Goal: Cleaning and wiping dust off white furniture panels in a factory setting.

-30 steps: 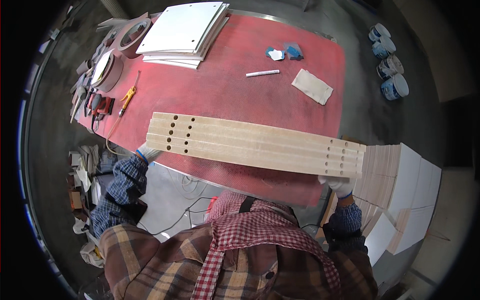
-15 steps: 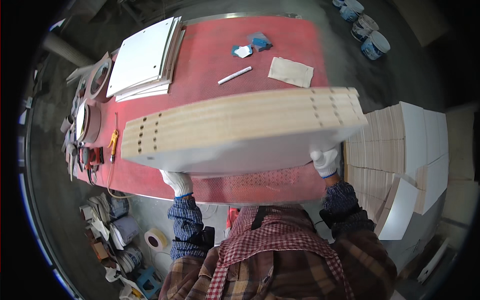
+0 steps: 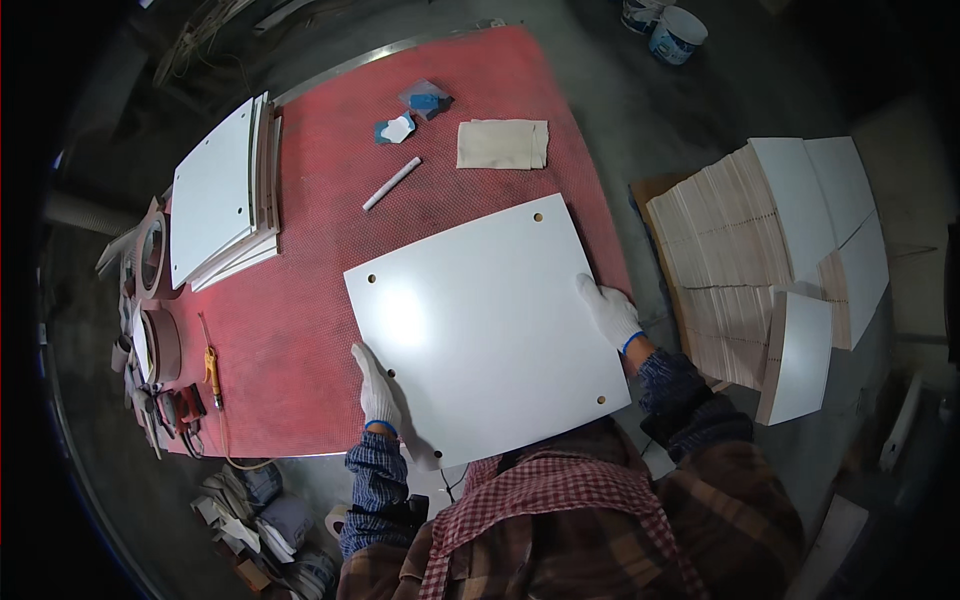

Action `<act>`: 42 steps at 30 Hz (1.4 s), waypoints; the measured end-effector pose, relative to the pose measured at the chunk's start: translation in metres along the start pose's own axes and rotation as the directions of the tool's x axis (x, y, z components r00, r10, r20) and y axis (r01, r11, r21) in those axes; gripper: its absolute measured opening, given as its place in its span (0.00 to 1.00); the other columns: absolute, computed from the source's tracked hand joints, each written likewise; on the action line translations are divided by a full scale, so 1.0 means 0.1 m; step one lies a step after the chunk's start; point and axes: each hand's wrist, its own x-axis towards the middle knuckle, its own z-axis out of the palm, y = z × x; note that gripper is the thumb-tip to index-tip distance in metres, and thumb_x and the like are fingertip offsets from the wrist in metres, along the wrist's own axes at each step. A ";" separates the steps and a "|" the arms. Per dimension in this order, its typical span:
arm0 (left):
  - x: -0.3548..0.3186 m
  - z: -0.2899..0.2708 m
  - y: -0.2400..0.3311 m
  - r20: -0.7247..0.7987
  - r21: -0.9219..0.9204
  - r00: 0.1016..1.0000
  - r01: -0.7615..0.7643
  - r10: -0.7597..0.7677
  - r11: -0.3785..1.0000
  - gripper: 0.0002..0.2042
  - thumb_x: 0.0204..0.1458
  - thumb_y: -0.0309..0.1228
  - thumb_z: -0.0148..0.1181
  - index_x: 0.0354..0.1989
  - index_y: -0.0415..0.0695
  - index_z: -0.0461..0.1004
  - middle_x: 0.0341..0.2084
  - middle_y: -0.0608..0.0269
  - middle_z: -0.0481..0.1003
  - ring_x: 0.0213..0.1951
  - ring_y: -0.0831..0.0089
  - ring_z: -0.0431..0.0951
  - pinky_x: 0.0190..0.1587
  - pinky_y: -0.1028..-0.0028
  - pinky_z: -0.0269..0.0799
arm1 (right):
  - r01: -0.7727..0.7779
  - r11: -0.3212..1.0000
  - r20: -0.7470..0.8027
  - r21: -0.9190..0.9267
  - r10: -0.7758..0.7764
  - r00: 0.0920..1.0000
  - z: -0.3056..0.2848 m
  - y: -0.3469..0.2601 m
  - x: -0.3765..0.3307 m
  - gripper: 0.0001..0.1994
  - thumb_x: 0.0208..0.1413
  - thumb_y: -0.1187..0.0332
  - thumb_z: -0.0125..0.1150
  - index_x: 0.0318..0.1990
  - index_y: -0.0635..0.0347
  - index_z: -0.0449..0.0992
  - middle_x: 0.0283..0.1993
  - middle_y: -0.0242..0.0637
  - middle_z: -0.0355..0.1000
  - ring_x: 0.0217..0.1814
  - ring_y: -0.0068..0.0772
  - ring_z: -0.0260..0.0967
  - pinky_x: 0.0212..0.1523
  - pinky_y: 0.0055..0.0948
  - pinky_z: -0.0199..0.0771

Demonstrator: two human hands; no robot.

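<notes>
Overhead, the head view shows a counter [image 3: 300, 340] covered in a red, finely dotted mat, standing on a grey concrete floor [image 3: 620, 90] in a dim workshop. A white square panel [image 3: 490, 325] with small holes near its corners lies flat on the mat's near right part, its near edge hanging over the counter's edge. The left hand [image 3: 377, 385], in a white glove, rests flat on the panel's left edge; the right hand [image 3: 610, 312], also gloved, lies flat with fingers spread on its right edge.

At the far left of the mat sits a stack of white panels [image 3: 215, 195]. Near the far edge lie a folded beige cloth [image 3: 503, 143], a white stick [image 3: 391, 183] and small blue-and-white pieces [image 3: 408, 112]. Rolls of tape [image 3: 155, 300] and an orange-handled tool [image 3: 211, 365] sit along the left edge. On the floor to the right are tall piles of panels [image 3: 740, 250], and two white tubs [image 3: 665, 25] stand at the far side.
</notes>
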 end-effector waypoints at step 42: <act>-0.45 0.01 -0.46 -0.009 0.581 0.862 -0.408 0.507 0.704 0.33 0.63 0.46 0.56 0.72 0.43 0.58 0.69 0.46 0.63 0.68 0.51 0.66 0.69 0.61 0.62 | 0.722 0.384 -0.027 -0.575 -0.891 0.453 0.00 -2.07 2.47 0.24 0.63 0.52 0.56 0.64 0.46 0.72 0.67 0.37 0.69 0.68 0.50 0.66 0.66 0.47 0.68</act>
